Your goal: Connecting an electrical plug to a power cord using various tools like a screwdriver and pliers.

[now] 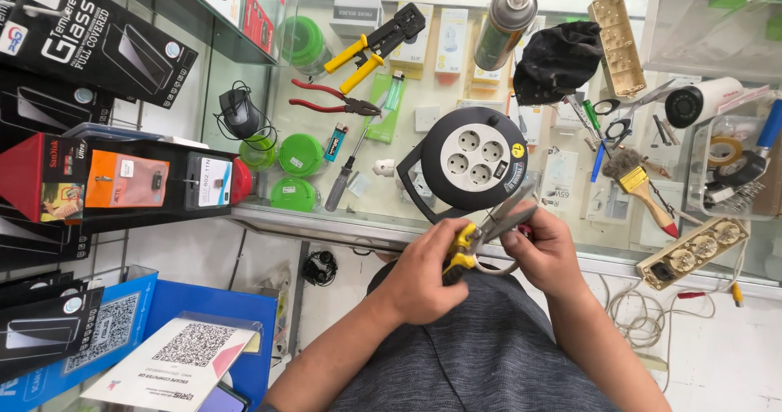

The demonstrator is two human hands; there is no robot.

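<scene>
Centrally, left hand (425, 278) grips yellow-handled scissors (489, 231): rigid, light, held by the handles; right hand (547, 253) pinches something, perhaps a thin cable.

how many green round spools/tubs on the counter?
4. One green spool upper left by the shelf, one beside the mouse, one next to it, one at the counter's front edge. Others may be hidden.

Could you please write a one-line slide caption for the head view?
Both hands, left hand and right hand, grip yellow-handled pliers beside a cable reel.
</scene>
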